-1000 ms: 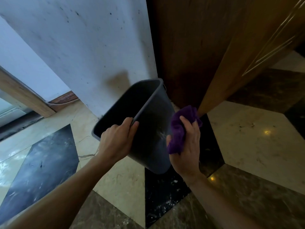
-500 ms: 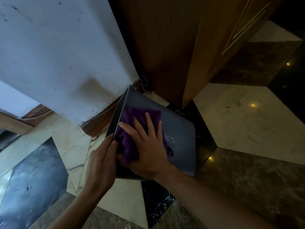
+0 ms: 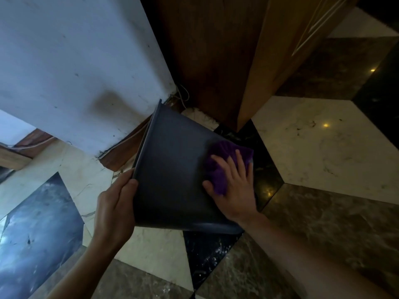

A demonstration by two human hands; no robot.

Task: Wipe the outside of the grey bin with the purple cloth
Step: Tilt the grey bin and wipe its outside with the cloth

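Note:
The grey bin lies tipped on its side above the floor, its rim to the left and its base to the right, one flat outer wall facing me. My left hand grips the rim at the lower left corner. My right hand lies flat with fingers spread, pressing the purple cloth against the outer wall near the bin's base end. Part of the cloth is hidden under my palm.
A white wall with a scuffed lower edge stands behind the bin at left. A dark wooden door and lighter wooden frame stand behind it at right. Loose cables hang at the wall corner. Patterned marble floor spreads all around.
My right hand has slid the cloth across the bin's outer wall from near the rim to the base end. The bin has tipped further onto its side; my left hand keeps hold of the rim.

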